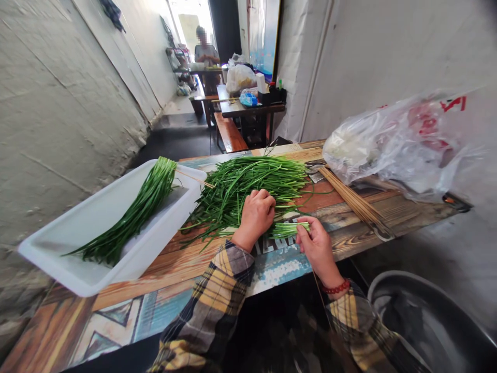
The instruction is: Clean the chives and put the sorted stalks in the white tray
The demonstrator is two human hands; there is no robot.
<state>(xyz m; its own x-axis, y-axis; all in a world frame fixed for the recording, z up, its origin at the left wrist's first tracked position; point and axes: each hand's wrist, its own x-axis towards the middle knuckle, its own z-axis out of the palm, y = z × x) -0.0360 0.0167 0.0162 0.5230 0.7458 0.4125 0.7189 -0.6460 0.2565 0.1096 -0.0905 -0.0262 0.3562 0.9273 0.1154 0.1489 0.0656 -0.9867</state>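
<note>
A loose pile of green garlic chives (248, 178) lies across the middle of the table. My left hand (257, 215) is closed, its fingers curled down onto the near edge of the pile; its fingertips are hidden among the stalks. To the right of it, my right hand (316, 248) pinches the pale ends of a small bunch of garlic chives (285, 229) between thumb and fingers. That bunch stretches leftward beneath my left hand. A larger bundle of garlic chives (135, 212) rests inside a white plastic tray (155, 259) on the left, with a thin stick at its upper end.
Bamboo skewers (349, 199) lie on the right of the wood-patterned table (174, 274), beside a clear plastic bag (399, 145). A grey bin (430, 321) stands below at right. Further back are a second table (233, 108), a bench (231, 132) and a seated person (206, 53).
</note>
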